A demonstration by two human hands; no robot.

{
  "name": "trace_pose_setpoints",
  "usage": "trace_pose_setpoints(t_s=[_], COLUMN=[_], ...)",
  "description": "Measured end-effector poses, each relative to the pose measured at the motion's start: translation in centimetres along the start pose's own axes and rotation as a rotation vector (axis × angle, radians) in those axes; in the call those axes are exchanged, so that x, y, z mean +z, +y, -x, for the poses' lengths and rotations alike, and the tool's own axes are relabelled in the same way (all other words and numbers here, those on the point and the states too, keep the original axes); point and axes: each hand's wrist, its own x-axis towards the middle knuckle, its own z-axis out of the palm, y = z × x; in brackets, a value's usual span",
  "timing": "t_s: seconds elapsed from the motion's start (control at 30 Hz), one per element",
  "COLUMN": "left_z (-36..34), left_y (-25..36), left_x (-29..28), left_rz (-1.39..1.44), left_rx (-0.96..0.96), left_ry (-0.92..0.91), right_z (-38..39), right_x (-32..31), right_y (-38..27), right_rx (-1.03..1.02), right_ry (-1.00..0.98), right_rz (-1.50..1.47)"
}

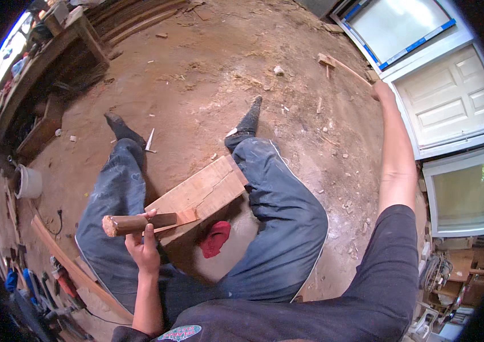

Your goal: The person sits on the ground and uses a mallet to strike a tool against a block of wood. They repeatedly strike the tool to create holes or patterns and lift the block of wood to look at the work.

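My left hand (144, 245) grips a thick wooden-handled chisel (125, 223), its handle's end frayed. The chisel's lower end rests on a long wooden block (199, 188) that lies between my outstretched legs, beside a split or shaving at the cut. Out to the right, my right hand (381, 91) is closed on the long handle of a wooden hammer (326, 61), raised away from the block. A red cloth-like item (214, 238) lies on the ground below the block.
A wooden workbench (71, 34) stands at upper left, with a white bucket (27, 181) below. Planks (71, 256) and power tools (62, 276) lie at lower left. Doors and window frames (447, 102) line the right side, above scrap wood (464, 268). Small debris lies on the dirt floor (196, 85).
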Motion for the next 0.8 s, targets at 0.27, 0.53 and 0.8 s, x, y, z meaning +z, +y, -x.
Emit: trace_pose_setpoints(t_s=[0.27,0.53,0.8], left_z=[-0.2,-0.1,0.1], left_y=[-1.3,-0.1,-0.5], left_x=[-0.3,0.1,-0.4], left_rz=[0.081,0.054,0.121], left_rx=[-0.015,-0.016,-0.046], left_ry=[0.021,0.014,0.002], right_z=[4.7,11.7,13.9], right_x=[-13.4,-19.4,-12.5], right_y=[2.4,7.4,8.0], right_rx=[-0.129,0.113,0.163], right_ry=[-0.375,-0.425,-0.522], right_rz=[0.115,-0.158,-0.149])
